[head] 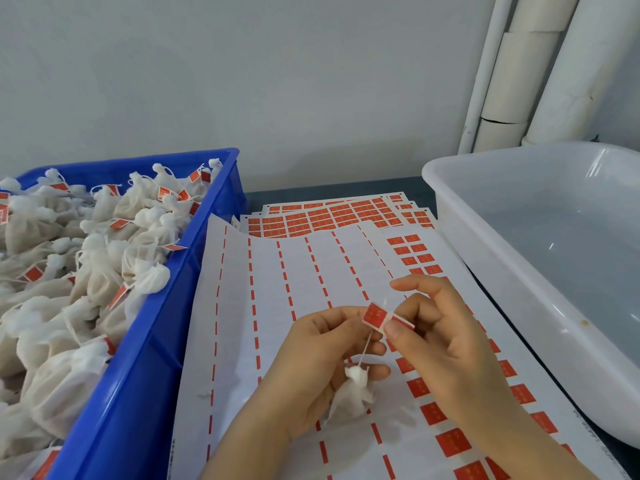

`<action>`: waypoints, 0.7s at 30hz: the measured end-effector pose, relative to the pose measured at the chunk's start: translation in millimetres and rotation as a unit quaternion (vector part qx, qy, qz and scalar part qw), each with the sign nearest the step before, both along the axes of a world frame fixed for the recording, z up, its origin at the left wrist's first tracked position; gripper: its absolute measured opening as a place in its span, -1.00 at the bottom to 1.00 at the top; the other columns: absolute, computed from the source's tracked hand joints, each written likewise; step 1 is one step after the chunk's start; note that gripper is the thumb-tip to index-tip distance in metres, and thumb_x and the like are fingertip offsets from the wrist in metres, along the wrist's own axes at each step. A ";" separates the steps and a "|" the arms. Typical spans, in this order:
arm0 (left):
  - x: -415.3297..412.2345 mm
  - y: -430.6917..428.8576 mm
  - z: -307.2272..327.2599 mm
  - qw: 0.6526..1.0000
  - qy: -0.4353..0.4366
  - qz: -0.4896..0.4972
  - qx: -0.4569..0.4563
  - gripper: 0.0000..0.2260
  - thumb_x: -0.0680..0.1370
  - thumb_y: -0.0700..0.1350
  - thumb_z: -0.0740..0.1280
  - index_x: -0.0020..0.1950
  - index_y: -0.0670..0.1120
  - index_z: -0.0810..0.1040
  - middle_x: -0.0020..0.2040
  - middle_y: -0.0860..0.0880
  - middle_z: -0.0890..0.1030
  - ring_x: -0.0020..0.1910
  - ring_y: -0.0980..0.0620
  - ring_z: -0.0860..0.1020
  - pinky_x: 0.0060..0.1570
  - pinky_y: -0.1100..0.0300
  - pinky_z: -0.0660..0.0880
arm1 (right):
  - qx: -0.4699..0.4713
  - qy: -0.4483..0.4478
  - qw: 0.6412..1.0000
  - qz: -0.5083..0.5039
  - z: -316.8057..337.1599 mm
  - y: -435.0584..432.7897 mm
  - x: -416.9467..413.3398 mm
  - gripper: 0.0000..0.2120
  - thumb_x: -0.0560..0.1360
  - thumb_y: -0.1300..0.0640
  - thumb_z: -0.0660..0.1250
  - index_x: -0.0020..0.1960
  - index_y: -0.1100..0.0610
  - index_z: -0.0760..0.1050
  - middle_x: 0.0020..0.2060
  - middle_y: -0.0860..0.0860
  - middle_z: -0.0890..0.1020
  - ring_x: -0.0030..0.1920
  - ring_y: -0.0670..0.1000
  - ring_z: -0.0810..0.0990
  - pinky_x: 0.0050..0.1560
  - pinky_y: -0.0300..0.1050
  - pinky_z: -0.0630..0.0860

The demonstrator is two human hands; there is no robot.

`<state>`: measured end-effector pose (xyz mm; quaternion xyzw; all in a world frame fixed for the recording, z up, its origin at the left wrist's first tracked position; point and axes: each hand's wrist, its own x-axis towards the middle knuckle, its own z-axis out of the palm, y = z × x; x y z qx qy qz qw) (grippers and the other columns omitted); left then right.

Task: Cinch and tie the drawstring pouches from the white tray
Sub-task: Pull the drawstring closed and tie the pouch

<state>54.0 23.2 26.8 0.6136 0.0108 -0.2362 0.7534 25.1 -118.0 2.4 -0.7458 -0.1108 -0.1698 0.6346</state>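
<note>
Both my left hand (pixel 322 344) and right hand (pixel 436 337) pinch the red label (pixel 375 315); the cinched pouch (pixel 353 396) hangs just below. The white tray (pixel 450 202) to the right looks empty and the blue bin (pixel 166 306) to the left is heaped, so I judge the task nearly done.

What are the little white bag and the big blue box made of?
The little white bag looks like thin, matte, gauzy cloth; it crumples softly. The big blue box looks like hard, slightly shiny plastic, with smooth molded walls.
</note>
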 end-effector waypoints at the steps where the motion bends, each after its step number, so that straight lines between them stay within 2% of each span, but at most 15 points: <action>1: -0.1 0.3 -0.2 1.000 0.001 -0.002 -0.001 -0.75 0.55 -0.24 0.27 -0.22 -0.12 0.71 -0.29 -0.17 0.63 -0.37 0.00 0.61 -0.40 0.18 0.56 | 0.005 -0.002 1.000 0.006 0.6 0.1 -0.5 -0.68 0.40 0.11 0.32 0.14 -0.02 0.39 -0.33 -0.06 0.57 -0.27 -0.10 0.59 -0.21 -0.40 0.49; 6: -0.5 1.3 -0.5 1.000 -0.006 -0.009 -0.002 -0.72 0.56 -0.23 0.25 -0.23 -0.11 0.71 -0.29 -0.17 0.64 -0.37 0.00 0.61 -0.40 0.20 0.56 | 0.022 -0.011 0.999 0.028 1.3 -0.1 -3.0 -0.67 0.42 0.16 0.31 0.15 -0.06 0.39 -0.33 -0.03 0.56 -0.26 -0.05 0.58 -0.19 -0.36 0.51; 11: 0.7 1.8 -3.4 1.000 -0.005 -0.022 -0.003 -0.76 0.57 -0.23 0.26 -0.18 -0.13 0.70 -0.30 -0.17 0.64 -0.37 -0.01 0.61 -0.40 0.19 0.56 | 0.018 -0.002 0.999 0.034 0.4 1.3 -1.4 -0.67 0.41 0.17 0.31 0.16 -0.01 0.38 -0.36 -0.06 0.56 -0.29 -0.11 0.58 -0.22 -0.40 0.49; 14: 1.0 2.0 -4.2 0.999 -0.008 -0.035 -0.011 -0.80 0.56 -0.24 0.28 -0.15 -0.16 0.69 -0.30 -0.17 0.63 -0.36 0.00 0.60 -0.38 0.18 0.56 | 0.023 -0.001 0.999 0.030 0.2 1.8 -0.7 -0.70 0.45 0.14 0.35 0.15 0.00 0.39 -0.36 -0.04 0.56 -0.30 -0.10 0.59 -0.24 -0.41 0.49; 21: 1.4 2.0 -4.4 0.999 -0.010 -0.030 0.004 -0.79 0.56 -0.25 0.27 -0.16 -0.15 0.69 -0.28 -0.16 0.64 -0.33 0.00 0.61 -0.38 0.18 0.56 | 0.020 0.001 1.000 0.024 0.7 2.2 -0.5 -0.65 0.38 0.08 0.33 0.16 0.01 0.39 -0.35 0.02 0.54 -0.31 -0.07 0.56 -0.25 -0.38 0.49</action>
